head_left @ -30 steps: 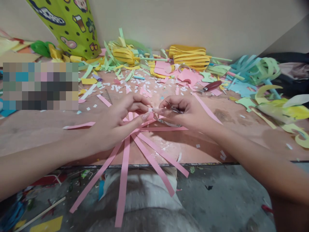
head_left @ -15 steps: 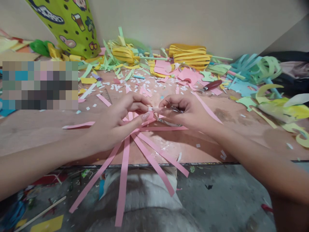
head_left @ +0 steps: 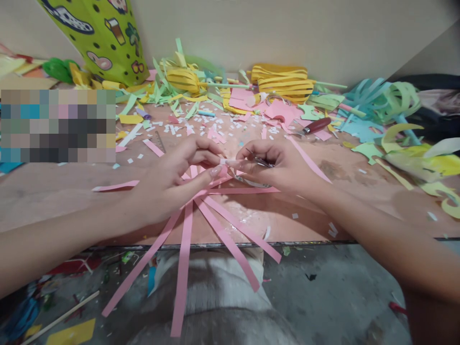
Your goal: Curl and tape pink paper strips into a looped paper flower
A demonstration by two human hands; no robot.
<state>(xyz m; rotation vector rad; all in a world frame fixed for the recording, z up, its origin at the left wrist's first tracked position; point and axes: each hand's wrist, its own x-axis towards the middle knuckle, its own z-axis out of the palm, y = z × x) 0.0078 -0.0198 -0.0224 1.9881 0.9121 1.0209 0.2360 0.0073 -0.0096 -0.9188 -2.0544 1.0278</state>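
Pinching together above the board, the fingertips of both hands meet at the point where the pink paper strips [head_left: 201, 211] cross. The left hand [head_left: 172, 179] has its thumb and forefinger closed on the gathered centre of the strips, the other fingers stretched loosely forward with long pale nails. The right hand [head_left: 276, 165] is curled tight, its fingertips on the same small spot, and a thin metal tool [head_left: 259, 162] shows inside its grip; whether that is scissors or tweezers cannot be told.

From that centre the strips fan outward, flat, narrow and matt, several hanging over the near edge of the wooden board [head_left: 53, 191]. The board is brownish, dull and sprinkled with tiny white and pink offcuts.

Further back lie curled yellow paper bundles [head_left: 283, 81], green and blue cuttings, and a red-handled tool [head_left: 316, 127] just beyond the right hand. A lime-green printed bag [head_left: 104, 38] stands at the wall, its top cut off. A blurred patch hides part of the left side.
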